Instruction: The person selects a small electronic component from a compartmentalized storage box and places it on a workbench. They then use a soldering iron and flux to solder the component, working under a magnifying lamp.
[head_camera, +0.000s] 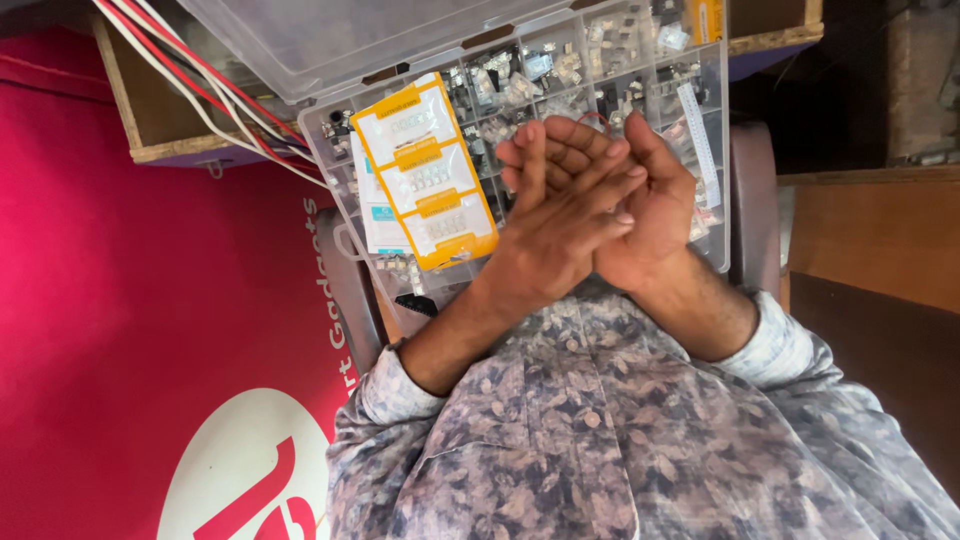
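Below the hands, a clear compartment box (715, 150) holds small parts; yellow-edged packets (425, 170) lie at its nine o'clock. Left hand (560, 215) presses flat against right hand (650, 215), each grip open, holding nothing.

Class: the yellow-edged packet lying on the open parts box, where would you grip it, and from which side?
Probably pinch the yellow-edged packet at its lower left long edge, which overhangs white cards. It lies flat and thin, so slide fingers under. The hands crowd the right side.
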